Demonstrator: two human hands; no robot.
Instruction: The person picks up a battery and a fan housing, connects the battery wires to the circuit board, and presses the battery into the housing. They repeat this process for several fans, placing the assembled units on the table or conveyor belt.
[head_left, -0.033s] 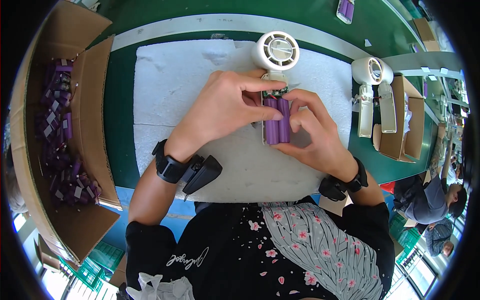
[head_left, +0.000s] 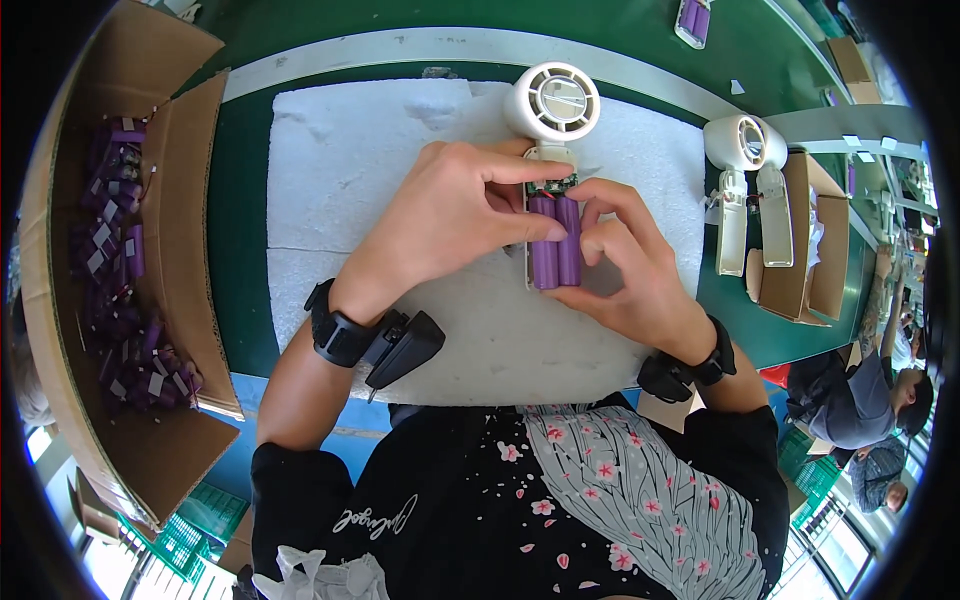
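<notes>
A white handheld fan [head_left: 552, 102] lies on a white foam board [head_left: 340, 150], its round head at the far end and its handle opened toward me. In the handle sit two purple battery cells [head_left: 556, 250] side by side, below a small green circuit board [head_left: 562, 186] with a bit of red wire. My left hand [head_left: 455, 210] is closed on the handle from the left, its thumb pressing the cells near their top and its fingers by the circuit board. My right hand [head_left: 625, 255] grips the handle's right side, with fingertips against the cells and the thumb at their lower end.
At the left stands an open cardboard box [head_left: 180, 240] holding many purple battery packs [head_left: 125, 250]. More fans with opened handles [head_left: 740, 145] lie at the right beside a smaller cardboard box [head_left: 825, 215]. A purple pack in a white shell [head_left: 691, 22] lies far back. Other people [head_left: 850, 400] are at the right.
</notes>
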